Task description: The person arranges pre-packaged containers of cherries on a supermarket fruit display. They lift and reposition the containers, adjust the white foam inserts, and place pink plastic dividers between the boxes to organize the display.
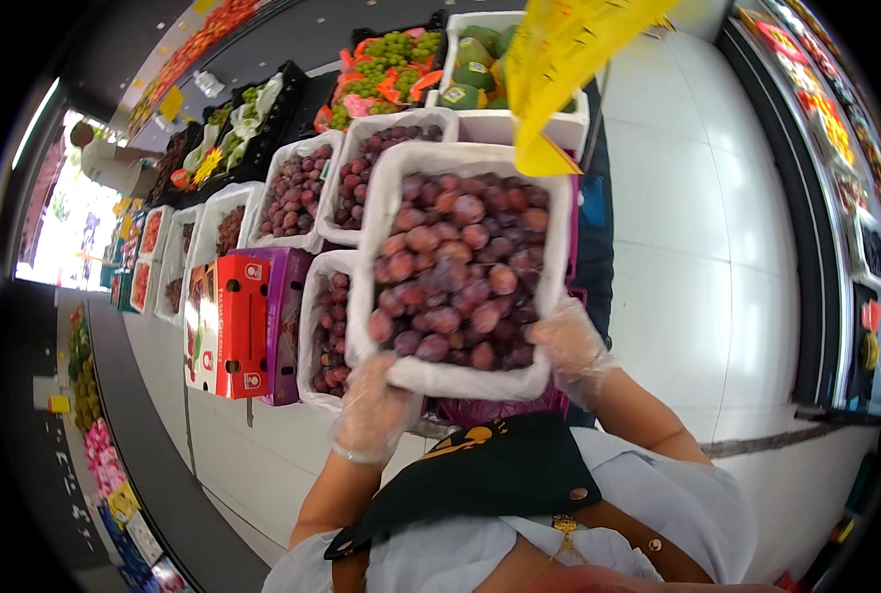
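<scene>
A white-lined basket of reddish-purple plums is before me. My left hand, in a clear plastic glove, grips its near left corner. At the near right side my right hand, gloved the same way, holds the rim. The fingers under the rim are partly hidden on both hands. Beneath the basket, part of a purple plastic crate shows at the near edge. Another lined basket of dark red fruit stands just left of it, partly covered by the one I hold.
Beyond are lined baskets of plums, a crate of green grapes and a white box of green papayas or mangoes. A yellow sheet hangs over the basket's far right corner. Cherry cartons stand left; a person is far left.
</scene>
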`<act>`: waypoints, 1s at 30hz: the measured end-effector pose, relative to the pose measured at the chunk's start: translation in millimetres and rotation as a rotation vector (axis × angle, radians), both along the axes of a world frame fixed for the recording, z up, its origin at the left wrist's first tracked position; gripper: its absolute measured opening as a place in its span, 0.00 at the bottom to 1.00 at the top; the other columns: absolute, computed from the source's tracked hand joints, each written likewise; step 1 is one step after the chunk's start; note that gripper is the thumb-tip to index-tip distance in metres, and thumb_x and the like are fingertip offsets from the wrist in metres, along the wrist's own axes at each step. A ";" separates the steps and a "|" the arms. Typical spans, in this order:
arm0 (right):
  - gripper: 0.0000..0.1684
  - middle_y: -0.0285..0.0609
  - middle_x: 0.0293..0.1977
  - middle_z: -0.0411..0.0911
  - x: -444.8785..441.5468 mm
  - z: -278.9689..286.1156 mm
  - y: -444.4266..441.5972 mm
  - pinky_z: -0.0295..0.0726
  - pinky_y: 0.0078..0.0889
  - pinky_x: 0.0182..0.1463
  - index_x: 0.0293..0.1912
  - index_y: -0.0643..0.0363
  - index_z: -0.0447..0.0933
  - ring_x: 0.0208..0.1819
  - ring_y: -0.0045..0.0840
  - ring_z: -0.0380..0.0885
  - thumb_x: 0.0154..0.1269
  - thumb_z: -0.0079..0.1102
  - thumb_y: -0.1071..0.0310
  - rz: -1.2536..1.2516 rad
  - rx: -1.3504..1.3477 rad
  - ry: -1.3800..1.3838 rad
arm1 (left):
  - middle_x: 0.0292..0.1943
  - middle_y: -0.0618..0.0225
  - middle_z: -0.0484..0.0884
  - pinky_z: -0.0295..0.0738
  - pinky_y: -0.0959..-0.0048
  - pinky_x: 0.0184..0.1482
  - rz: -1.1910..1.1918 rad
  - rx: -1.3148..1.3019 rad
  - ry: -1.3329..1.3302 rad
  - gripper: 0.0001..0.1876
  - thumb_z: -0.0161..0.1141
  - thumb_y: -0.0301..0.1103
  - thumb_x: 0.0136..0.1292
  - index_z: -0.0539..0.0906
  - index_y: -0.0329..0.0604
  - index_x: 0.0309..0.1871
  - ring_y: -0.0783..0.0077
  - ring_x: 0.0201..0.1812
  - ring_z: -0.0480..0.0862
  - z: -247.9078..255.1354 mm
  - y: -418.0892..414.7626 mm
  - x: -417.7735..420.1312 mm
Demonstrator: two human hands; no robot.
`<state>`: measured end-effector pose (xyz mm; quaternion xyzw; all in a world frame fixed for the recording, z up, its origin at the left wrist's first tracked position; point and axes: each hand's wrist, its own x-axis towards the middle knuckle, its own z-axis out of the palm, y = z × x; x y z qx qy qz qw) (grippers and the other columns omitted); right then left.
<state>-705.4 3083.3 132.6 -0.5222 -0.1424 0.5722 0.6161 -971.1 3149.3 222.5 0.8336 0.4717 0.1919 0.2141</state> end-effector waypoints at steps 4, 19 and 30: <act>0.09 0.39 0.20 0.69 -24.8 3.0 -5.0 0.67 0.48 0.32 0.19 0.52 0.69 0.29 0.44 0.71 0.48 0.59 0.66 0.385 0.657 -1.469 | 0.34 0.55 0.82 0.77 0.61 0.40 -0.032 -0.044 0.086 0.14 0.68 0.26 0.55 0.79 0.39 0.44 0.54 0.36 0.82 -17.6 -16.9 -74.1; 0.44 0.56 0.62 0.74 -21.8 67.0 77.4 0.67 0.36 0.69 0.72 0.61 0.61 0.65 0.38 0.72 0.63 0.63 0.52 0.609 0.258 -0.680 | 0.32 0.61 0.83 0.78 0.62 0.42 0.403 -0.249 0.049 0.04 0.63 0.23 0.57 0.81 0.36 0.35 0.62 0.34 0.82 -35.2 -77.1 -99.2; 0.15 0.48 0.42 0.85 69.6 -22.3 405.7 0.81 0.45 0.52 0.45 0.54 0.84 0.47 0.40 0.84 0.63 0.51 0.66 0.521 0.027 -2.093 | 0.57 0.62 0.76 0.70 0.60 0.64 0.972 -1.124 -1.466 0.24 0.51 0.25 0.58 0.71 0.37 0.61 0.61 0.58 0.76 -49.7 -63.0 -99.0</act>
